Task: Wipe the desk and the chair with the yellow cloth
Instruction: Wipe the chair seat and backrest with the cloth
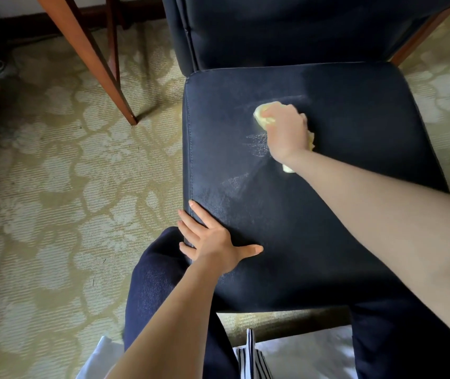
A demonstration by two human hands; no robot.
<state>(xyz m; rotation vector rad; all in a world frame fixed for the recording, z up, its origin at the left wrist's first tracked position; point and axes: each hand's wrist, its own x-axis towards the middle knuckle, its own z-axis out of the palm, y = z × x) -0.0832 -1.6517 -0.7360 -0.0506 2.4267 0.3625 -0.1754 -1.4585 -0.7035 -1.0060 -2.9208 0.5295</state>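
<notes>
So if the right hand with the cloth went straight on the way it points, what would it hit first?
Only bare seat lies ahead of the right hand, then probably the backrest near its left end, though depth is unclear.

Legible markings: none.
No text, label, brand, number or sign can be read on any surface in view.
</notes>
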